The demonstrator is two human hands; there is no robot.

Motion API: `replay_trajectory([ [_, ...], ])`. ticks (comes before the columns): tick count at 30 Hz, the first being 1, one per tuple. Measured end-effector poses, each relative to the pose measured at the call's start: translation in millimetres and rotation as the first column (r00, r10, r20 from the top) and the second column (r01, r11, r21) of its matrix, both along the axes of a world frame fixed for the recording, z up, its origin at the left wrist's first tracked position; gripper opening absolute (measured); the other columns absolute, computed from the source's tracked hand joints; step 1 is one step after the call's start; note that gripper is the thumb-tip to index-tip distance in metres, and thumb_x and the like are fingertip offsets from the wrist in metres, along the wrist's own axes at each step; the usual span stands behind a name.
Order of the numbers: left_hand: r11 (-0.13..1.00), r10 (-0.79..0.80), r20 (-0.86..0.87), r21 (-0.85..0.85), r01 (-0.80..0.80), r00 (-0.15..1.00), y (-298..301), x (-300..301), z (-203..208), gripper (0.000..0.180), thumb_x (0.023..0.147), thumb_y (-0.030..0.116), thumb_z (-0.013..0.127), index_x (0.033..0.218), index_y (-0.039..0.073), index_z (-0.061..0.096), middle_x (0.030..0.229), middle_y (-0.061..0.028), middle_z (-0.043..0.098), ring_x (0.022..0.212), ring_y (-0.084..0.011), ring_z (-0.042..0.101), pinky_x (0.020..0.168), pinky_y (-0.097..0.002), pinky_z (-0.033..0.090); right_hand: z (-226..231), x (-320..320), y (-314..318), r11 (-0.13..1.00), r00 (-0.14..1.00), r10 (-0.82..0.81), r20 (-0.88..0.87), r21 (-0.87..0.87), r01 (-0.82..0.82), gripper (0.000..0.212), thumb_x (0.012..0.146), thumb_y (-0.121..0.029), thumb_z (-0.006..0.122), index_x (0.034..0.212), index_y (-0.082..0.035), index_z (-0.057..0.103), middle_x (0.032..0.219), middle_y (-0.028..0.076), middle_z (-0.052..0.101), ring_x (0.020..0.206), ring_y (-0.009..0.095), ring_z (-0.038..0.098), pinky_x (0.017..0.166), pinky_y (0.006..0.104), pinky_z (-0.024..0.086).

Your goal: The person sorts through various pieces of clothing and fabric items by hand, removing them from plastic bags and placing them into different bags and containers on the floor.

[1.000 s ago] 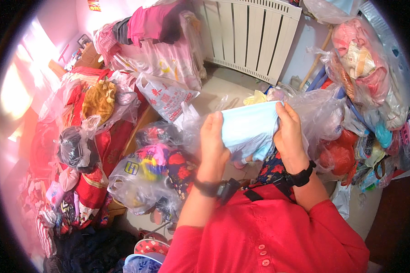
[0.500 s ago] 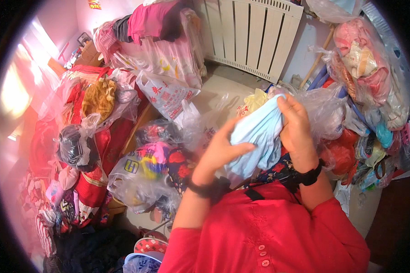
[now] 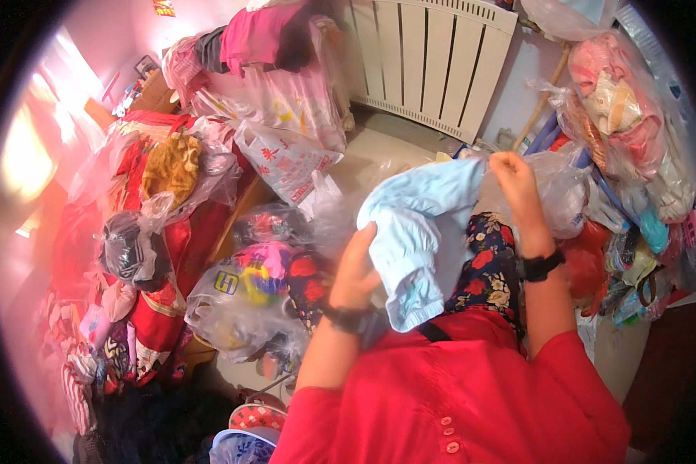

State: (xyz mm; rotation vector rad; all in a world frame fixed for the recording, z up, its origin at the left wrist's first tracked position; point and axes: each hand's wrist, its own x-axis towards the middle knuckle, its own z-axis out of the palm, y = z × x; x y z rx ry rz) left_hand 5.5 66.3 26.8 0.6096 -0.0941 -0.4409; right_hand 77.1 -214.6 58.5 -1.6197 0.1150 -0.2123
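A light blue garment (image 3: 410, 216) with gathered, elastic-looking ends hangs in front of my body, above my lap. Its exact kind I cannot make out. My left hand (image 3: 356, 269) grips its left side, the thumb lying on the cloth and the other fingers hidden behind it. At the upper right, my right hand (image 3: 514, 176) pinches the garment's far corner, fingers curled together. Between the two hands the cloth is spread, and its lower end droops toward my red top.
To the left, a bed (image 3: 193, 240) is heaped with clothes and plastic bags. A stuffed clear bag (image 3: 232, 309) sits beside my left forearm. More filled bags (image 3: 557, 185) crowd the right. Beyond stand a white radiator (image 3: 425, 62) and a covered pile topped with pink clothing (image 3: 263, 39).
The bunched garment has been opened out, and its gathered ends now show. My right hand has moved slightly right and closed on a corner; my left hand has moved down and left.
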Motion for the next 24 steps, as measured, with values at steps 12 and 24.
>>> replay_trajectory([
  [12, 0.932, -0.001, -0.267, -0.349, -0.095, 0.964, -23.4, 25.8, -1.0, 0.04, 0.096, 0.032, 0.041, 0.126, 0.004, 0.044, 0.121, -0.0114, 0.054, 0.111, -0.0269, 0.052, 0.097, -0.0423, 0.04, 27.3, -86.9, 93.7, 0.625, 0.782, 0.592, 0.194, -0.723, -0.293, 0.073, 0.061, -0.017, 0.078, 0.126, -0.008, 0.046, 0.133, 0.016, 0.039, 0.125, 0.03, 0.038, 0.099, 0.0408, 0.035],
  [24, 0.683, 0.088, 0.369, 0.653, -0.326, 0.925, -0.9, 29.1, -41.3, 0.071, 0.08, 0.027, 0.069, 0.135, 0.0, 0.033, 0.128, -0.0128, 0.048, 0.116, -0.0267, 0.049, 0.098, -0.0379, 0.037, 14.1, -23.4, 70.1, 0.677, 0.901, 0.431, 0.059, 0.639, -0.365, 0.029, 0.089, -0.015, 0.057, 0.113, 0.0, 0.055, 0.101, 0.008, 0.064, 0.089, 0.016, 0.062, 0.079, 0.0314, 0.051],
])
